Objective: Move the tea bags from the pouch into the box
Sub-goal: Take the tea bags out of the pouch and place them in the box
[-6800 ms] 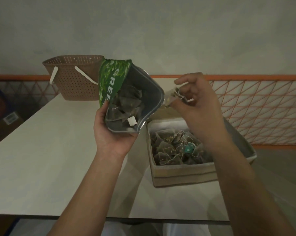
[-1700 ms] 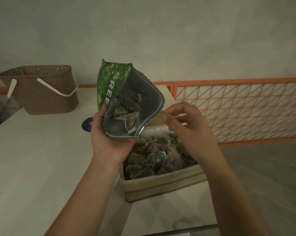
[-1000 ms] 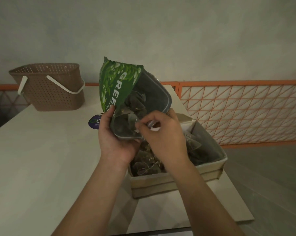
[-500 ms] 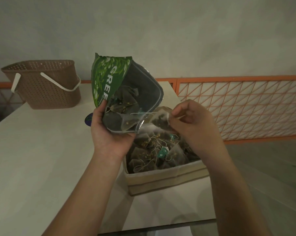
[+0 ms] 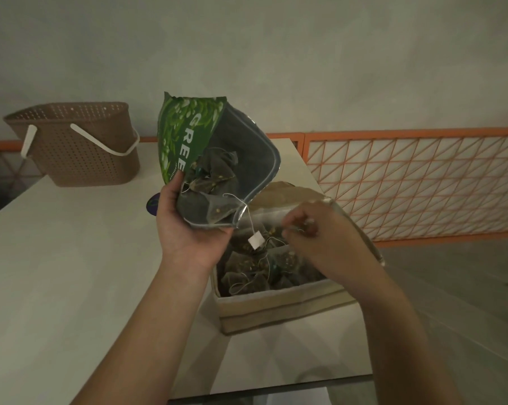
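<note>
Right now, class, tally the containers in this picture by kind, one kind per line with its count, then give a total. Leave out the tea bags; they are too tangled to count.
Green pouch, held in the left hand: 1
Beige box on the table: 1
Brown basket with white handle: 1
Total: 3

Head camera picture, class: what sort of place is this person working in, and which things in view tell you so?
Probably a plain indoor workroom or storage corner, not a kitchen. A bare white table stands against an unfinished grey wall, an orange metal lattice railing runs beside it, and a brown perforated plastic basket sits at the back.
</note>
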A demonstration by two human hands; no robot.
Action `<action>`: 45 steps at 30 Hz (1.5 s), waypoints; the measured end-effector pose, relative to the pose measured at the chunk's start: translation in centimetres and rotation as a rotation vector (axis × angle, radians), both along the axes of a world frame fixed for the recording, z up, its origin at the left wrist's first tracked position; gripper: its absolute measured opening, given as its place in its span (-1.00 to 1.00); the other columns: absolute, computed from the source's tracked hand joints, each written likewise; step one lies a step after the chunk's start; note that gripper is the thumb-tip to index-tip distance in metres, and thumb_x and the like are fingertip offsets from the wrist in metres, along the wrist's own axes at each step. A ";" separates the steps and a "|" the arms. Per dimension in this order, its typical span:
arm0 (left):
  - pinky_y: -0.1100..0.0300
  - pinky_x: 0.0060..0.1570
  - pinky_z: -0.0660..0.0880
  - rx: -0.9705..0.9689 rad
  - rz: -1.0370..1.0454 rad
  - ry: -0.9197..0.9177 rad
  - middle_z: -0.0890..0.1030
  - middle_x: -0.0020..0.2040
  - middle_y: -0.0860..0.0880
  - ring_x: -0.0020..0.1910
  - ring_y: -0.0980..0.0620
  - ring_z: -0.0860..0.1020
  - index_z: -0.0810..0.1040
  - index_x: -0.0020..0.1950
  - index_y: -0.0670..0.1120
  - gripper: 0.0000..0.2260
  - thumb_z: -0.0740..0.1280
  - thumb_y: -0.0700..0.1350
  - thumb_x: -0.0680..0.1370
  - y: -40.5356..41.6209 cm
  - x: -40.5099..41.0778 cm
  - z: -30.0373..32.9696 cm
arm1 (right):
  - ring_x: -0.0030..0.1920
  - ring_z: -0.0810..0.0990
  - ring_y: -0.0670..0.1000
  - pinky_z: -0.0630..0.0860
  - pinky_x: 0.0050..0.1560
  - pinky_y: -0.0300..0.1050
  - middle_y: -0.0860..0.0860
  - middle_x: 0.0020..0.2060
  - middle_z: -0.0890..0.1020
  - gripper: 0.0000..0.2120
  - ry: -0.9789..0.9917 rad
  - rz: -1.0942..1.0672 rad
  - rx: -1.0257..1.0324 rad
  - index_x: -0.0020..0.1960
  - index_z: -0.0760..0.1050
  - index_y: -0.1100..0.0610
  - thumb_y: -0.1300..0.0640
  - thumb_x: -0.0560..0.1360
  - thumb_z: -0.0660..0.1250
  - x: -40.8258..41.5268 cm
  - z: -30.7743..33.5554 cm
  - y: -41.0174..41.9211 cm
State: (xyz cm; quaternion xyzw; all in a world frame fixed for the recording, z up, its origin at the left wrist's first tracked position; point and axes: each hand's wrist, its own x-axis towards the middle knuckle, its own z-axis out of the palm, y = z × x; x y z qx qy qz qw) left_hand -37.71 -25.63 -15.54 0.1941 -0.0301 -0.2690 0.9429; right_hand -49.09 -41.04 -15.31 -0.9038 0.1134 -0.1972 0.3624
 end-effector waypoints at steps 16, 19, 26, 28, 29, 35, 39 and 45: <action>0.04 0.28 0.52 0.031 -0.013 0.012 0.57 0.38 -0.10 0.37 -0.11 0.53 0.53 0.42 -0.08 -0.51 0.26 0.14 0.57 0.3 -0.2 0.1 | 0.05 0.55 -0.08 0.57 0.04 -0.03 -0.06 0.09 0.57 -0.74 -0.103 0.095 0.082 0.10 0.55 -0.16 -0.19 0.45 0.34 4.2 -0.1 5.8; -0.01 0.35 0.47 0.028 -0.017 -0.012 0.53 0.43 -0.12 0.41 -0.15 0.49 0.50 0.47 -0.06 -0.48 0.25 0.15 0.57 0.5 -0.1 -0.1 | 0.02 0.57 -0.09 0.56 0.01 -0.09 -0.06 0.03 0.60 -0.87 -0.116 0.130 0.132 -0.01 0.58 -0.14 -0.13 0.47 0.37 3.9 -0.2 5.5; -0.03 0.41 0.40 -0.013 0.033 -0.033 0.51 0.45 -0.12 0.45 -0.15 0.45 0.50 0.47 -0.01 -0.52 0.25 0.11 0.58 1.3 0.6 -0.2 | -0.14 0.63 -0.16 0.51 -0.11 -0.37 -0.10 -0.18 0.67 -0.91 -0.270 0.120 0.443 -0.07 0.60 0.01 0.02 0.53 0.36 1.1 1.6 3.0; -0.02 0.31 0.50 -0.038 0.026 -0.037 0.50 0.46 -0.10 0.45 -0.14 0.45 0.48 0.48 -0.01 -0.53 0.23 0.10 0.60 1.5 0.7 -0.1 | -0.17 0.65 -0.04 0.57 -0.09 -0.22 -0.02 -0.22 0.69 -0.91 -0.294 0.087 0.503 -0.06 0.60 0.04 0.05 0.53 0.35 0.6 1.2 2.1; 0.00 0.26 0.54 -0.046 0.023 -0.041 0.50 0.46 -0.10 0.46 -0.13 0.44 0.48 0.48 -0.01 -0.53 0.22 0.10 0.60 1.6 0.7 0.0 | -0.19 0.66 -0.03 0.58 -0.09 -0.17 -0.01 -0.23 0.69 -0.92 -0.277 0.077 0.491 -0.06 0.61 0.05 0.07 0.52 0.36 0.5 1.0 1.6; 0.03 0.19 0.57 -0.045 0.000 -0.075 0.50 0.46 -0.10 0.47 -0.13 0.43 0.48 0.48 -0.01 -0.51 0.24 0.10 0.57 2.1 0.4 0.0 | -0.13 0.56 -0.25 0.43 -0.16 -0.41 -0.23 -0.17 0.62 -0.96 0.110 0.159 0.067 -0.12 0.64 -0.17 -0.03 0.44 0.45 -0.3 -0.8 -0.1; 0.03 0.24 0.54 -0.034 -0.009 -0.075 0.47 0.48 -0.10 0.48 -0.13 0.41 0.46 0.50 -0.01 -0.52 0.20 0.11 0.61 2.0 0.4 -0.2 | -0.07 0.52 -0.20 0.39 -0.11 -0.35 -0.17 -0.09 0.58 -0.90 0.026 0.101 0.021 -0.09 0.66 -0.16 -0.12 0.44 0.42 -0.4 -0.8 -0.1; 0.06 0.16 0.58 -0.047 -0.015 -0.069 0.47 0.48 -0.09 0.48 -0.11 0.41 0.48 0.48 -0.01 -0.54 0.20 0.11 0.61 1.9 0.2 0.1 | -0.02 0.55 -0.21 0.51 0.12 -0.13 -0.18 -0.07 0.61 -0.88 0.197 0.242 -0.080 -0.03 0.68 -0.11 -0.06 0.48 0.40 0.1 -1.3 0.7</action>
